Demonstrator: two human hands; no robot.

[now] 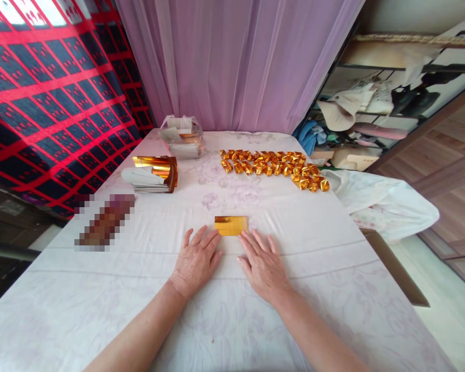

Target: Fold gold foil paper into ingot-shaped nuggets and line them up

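A small gold foil sheet (231,225) lies flat on the white floral tablecloth (232,320), its long side running left to right. Flat on the cloth, my left hand (196,261) has its fingers spread, the fingertips at the sheet's lower left corner. On the other side, my right hand (264,263) also lies with fingers apart, its index fingertip at the lower right corner. Neither hand grips anything. Beyond them to the right stand rows of folded gold foil pieces (269,164). At the back left is a stack of gold and grey sheets (155,175), partly curled.
Behind the stack sits a clear plastic bag (182,137) with more sheets. A pixelated patch (105,222) covers something at the left edge. A purple curtain (232,62) hangs behind the table. Right of it are a loaded shelf (364,108) and a white bag (391,204).
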